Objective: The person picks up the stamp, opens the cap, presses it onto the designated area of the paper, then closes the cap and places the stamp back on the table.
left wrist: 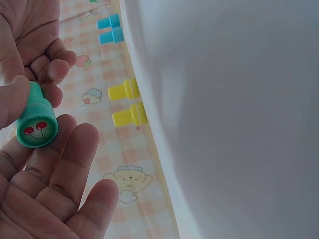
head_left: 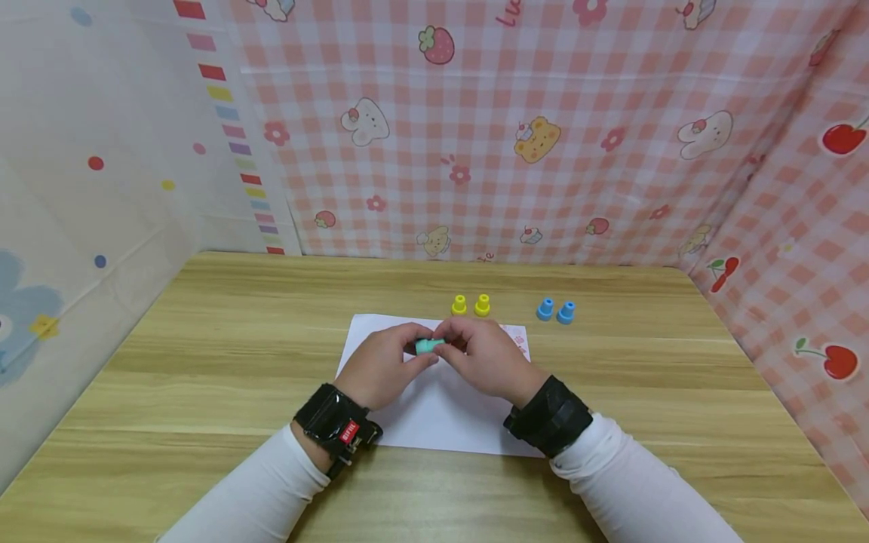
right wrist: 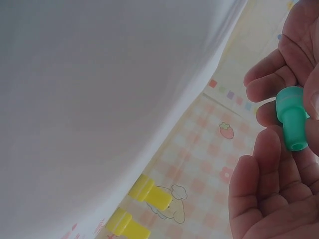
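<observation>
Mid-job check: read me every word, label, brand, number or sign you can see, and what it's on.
"Lu" on the checked cloth, the rest cut off at the top.
Letters low on that cloth: partly hidden, unreadable.
White letters on the red label of the left wrist strap: too small to read surely.
Pink marks on the white paper: too small to make out.
Green piece: cherry picture on its end, no words visible.

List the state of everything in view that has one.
Green stamp: held, cherry design showing
Left hand: holding its wide end
Right hand: holding its narrow end
Yellow stamps: upright, wide ends down
Blue stamps: upright, wide ends down
Paper: flat, pink-marked at far right
</observation>
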Demonstrator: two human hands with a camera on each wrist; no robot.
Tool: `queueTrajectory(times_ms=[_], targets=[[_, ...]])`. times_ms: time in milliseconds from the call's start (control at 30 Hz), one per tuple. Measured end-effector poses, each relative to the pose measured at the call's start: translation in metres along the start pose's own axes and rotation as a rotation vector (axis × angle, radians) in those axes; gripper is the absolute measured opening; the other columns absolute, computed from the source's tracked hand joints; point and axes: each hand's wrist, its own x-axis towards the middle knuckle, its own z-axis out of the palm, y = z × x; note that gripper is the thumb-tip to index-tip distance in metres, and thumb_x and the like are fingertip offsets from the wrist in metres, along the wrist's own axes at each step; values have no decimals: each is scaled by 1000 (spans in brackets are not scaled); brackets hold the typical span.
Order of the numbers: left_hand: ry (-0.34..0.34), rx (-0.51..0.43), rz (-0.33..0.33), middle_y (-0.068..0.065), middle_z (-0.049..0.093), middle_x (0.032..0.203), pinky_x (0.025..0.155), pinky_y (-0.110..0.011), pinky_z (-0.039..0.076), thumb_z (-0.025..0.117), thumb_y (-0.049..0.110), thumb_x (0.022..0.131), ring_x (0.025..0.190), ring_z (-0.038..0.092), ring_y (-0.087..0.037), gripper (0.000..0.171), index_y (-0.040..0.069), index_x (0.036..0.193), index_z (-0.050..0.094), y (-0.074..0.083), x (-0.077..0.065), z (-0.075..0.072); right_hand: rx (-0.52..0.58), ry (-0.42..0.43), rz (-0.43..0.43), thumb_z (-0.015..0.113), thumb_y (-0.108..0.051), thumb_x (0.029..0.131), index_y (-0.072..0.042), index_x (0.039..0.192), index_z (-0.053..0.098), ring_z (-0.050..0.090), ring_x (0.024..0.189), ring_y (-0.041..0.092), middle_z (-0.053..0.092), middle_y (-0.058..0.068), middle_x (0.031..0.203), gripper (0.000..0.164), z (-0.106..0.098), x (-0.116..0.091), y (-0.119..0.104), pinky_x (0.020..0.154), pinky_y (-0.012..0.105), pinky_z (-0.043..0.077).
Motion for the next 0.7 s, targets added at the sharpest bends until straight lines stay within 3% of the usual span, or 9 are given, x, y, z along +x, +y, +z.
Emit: queueTrajectory(times_ms=[267, 700], targets=[[10, 4, 6, 15, 63, 93, 67, -31, 48, 63, 38, 90, 82, 53, 0, 23, 24, 109, 65, 1, 0, 0, 6, 7, -15, 68, -16, 87, -19, 96, 65, 53, 73, 8, 61, -9, 85, 10, 0, -1, 1, 64, 31, 51], [-8, -10, -6, 14, 63, 97, 66, -29, 48, 65, 34, 89, 79, 53, 0, 23, 23, 109, 65, 1, 0, 0, 9, 4, -12, 68, -15, 87, -23, 95, 64, 53, 71, 7, 61, -9, 84, 12, 1, -1, 2, 62, 32, 51]])
